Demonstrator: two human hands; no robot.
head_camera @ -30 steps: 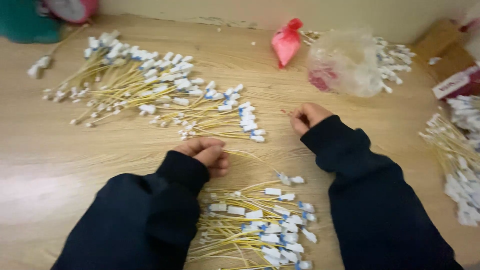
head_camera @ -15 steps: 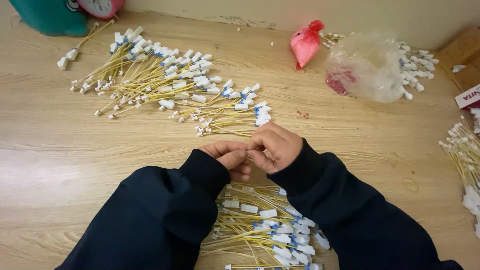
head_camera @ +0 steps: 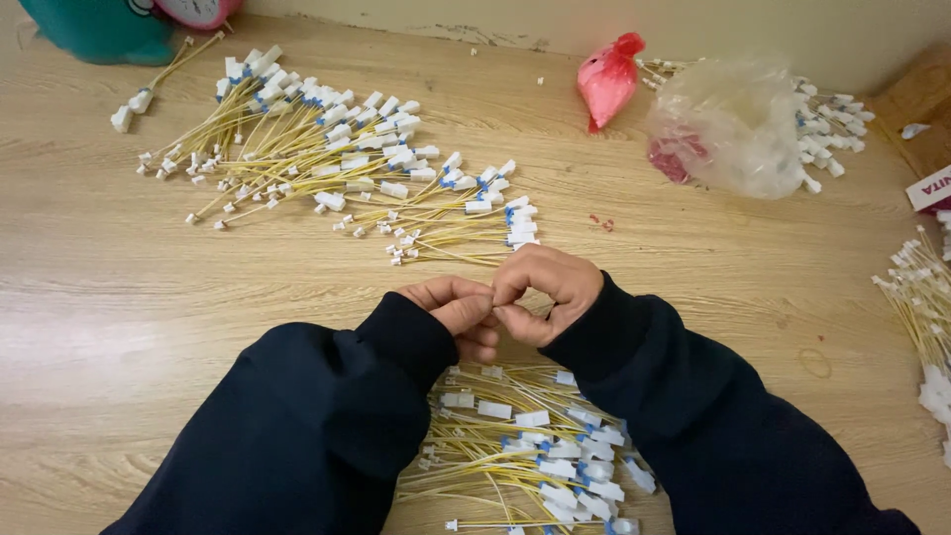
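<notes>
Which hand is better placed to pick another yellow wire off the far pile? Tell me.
Probably the right hand: it sits closer to the near end of the far pile of yellow wires. The left hand lies lower, fingertips pinched against the right's.

A light wood-grain laminate counter (head_camera: 119, 297) carries a wide fan of thin yellow wires with white and blue plastic connectors (head_camera: 327, 163) at upper left. A second heap of the same wires (head_camera: 525, 451) lies at the near edge. A knotted red plastic bag (head_camera: 608, 77) and a crumpled clear plastic bag (head_camera: 738, 124) lie at upper right. More yellow wires (head_camera: 921, 307) rest along the right edge.
</notes>
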